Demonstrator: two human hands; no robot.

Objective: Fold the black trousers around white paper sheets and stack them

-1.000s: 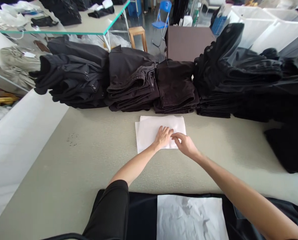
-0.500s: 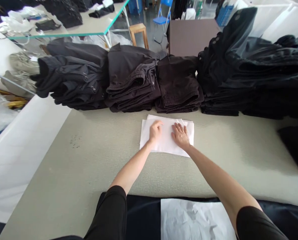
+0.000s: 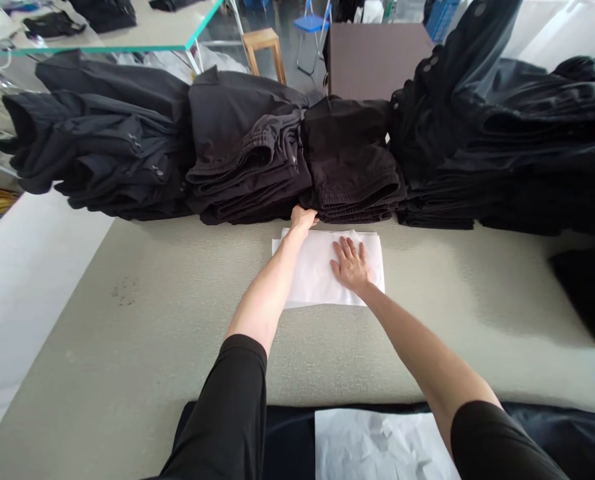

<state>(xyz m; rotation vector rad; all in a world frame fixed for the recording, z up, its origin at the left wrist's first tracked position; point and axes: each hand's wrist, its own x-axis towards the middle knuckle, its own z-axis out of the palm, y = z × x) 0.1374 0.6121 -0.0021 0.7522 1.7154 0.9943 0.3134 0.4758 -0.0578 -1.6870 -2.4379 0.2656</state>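
Observation:
A stack of white sheets (image 3: 317,270) lies on the greenish table (image 3: 202,313). My right hand (image 3: 352,263) rests flat on the sheets with its fingers spread. My left hand (image 3: 304,219) is past the far edge of the sheets, at the foot of a folded dark garment pile (image 3: 360,177). Its fingers are bent and partly hidden, so what they grip, if anything, cannot be made out. Another dark pile (image 3: 252,160) stands just to the left of that hand.
More dark garments are piled at the far left (image 3: 117,153) and far right (image 3: 507,147). Along the near edge lies dark cloth (image 3: 290,443) with a crumpled white sheet (image 3: 377,447) on it. A black item (image 3: 587,293) sits at the right.
My left hand has moved forward off the white sheets to the base of the dark piles. My right hand stays on the sheets. The view has shifted slightly.

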